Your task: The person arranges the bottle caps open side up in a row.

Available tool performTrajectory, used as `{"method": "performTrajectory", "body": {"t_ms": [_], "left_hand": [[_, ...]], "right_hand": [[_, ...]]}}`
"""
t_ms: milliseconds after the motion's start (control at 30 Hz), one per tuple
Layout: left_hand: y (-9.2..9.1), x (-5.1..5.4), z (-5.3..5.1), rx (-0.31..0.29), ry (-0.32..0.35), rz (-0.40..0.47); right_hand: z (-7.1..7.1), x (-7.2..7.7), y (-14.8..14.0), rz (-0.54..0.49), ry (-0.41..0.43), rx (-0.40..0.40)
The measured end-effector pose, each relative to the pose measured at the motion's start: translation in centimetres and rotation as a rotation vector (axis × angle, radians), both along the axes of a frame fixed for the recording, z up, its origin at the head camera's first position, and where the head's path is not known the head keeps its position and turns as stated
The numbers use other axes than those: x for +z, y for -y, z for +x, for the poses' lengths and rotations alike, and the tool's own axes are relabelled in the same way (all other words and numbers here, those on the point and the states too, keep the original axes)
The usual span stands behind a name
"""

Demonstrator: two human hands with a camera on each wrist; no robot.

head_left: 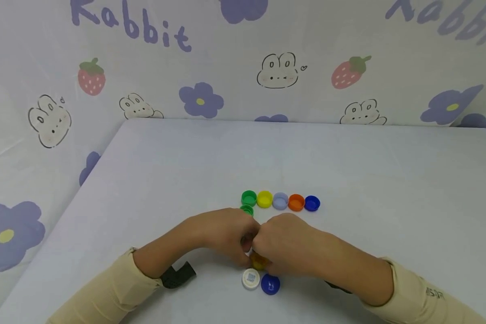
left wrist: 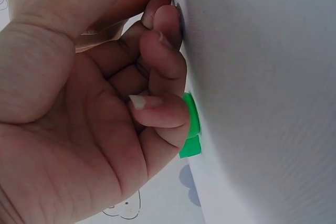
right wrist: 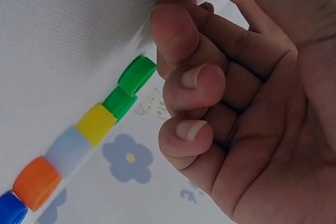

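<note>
An amber-yellow bottle cap [head_left: 259, 261] lies low between my two hands, partly covered by fingers. My left hand [head_left: 227, 234] pinches it from the left, and its edge shows past the thumb in the left wrist view. From the right, my right hand [head_left: 293, 245] pinches the same cap, seen at the top of the right wrist view. The remaining fingers of both hands curl in near the table. A green cap [head_left: 247, 210] sits just beyond the left hand's knuckles. Closer to me lie a white cap [head_left: 250, 279] with a printed square code and a blue cap [head_left: 270, 284].
Behind the hands runs a row of upturned caps: green [head_left: 249, 198], yellow [head_left: 265, 199], pale blue [head_left: 280, 201], orange [head_left: 296, 202] and dark blue [head_left: 312, 203]. They stand on a white-covered table [head_left: 178, 166]. A patterned curtain [head_left: 235, 58] hangs behind it.
</note>
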State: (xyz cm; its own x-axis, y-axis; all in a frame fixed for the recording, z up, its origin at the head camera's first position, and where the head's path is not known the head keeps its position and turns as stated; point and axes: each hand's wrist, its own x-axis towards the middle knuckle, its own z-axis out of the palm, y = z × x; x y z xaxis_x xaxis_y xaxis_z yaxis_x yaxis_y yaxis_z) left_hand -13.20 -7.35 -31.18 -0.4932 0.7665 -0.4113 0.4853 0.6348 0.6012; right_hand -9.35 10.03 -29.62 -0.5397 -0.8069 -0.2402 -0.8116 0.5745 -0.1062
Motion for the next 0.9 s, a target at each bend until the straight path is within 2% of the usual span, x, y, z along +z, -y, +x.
{"method": "performTrajectory", "body": {"t_ms": [133,333,633,767,900], "left_hand": [[0.03,-0.06,-0.01,-0.007,0.009,0.007],[0.16,-0.16,-0.21,-0.031,0.009,0.036],[0.39,-0.26,-0.32,-0.045,0.040,0.074],[0.39,-0.26,-0.31,-0.033,0.056,0.076],[0.35,-0.33,-0.31,-0.029,0.076,0.095]], "right_hand": [[-0.04,0.26,0.11,0.013,0.039,-0.026],[-0.14,0.53,-0.17,0.000,0.050,-0.019],[-0.40,0.80,-0.66,-0.134,0.027,0.077],[-0.45,0.76,-0.47,-0.140,-0.015,0.128],[-0.44,0.78,-0.35,-0.113,-0.041,0.136]]}}
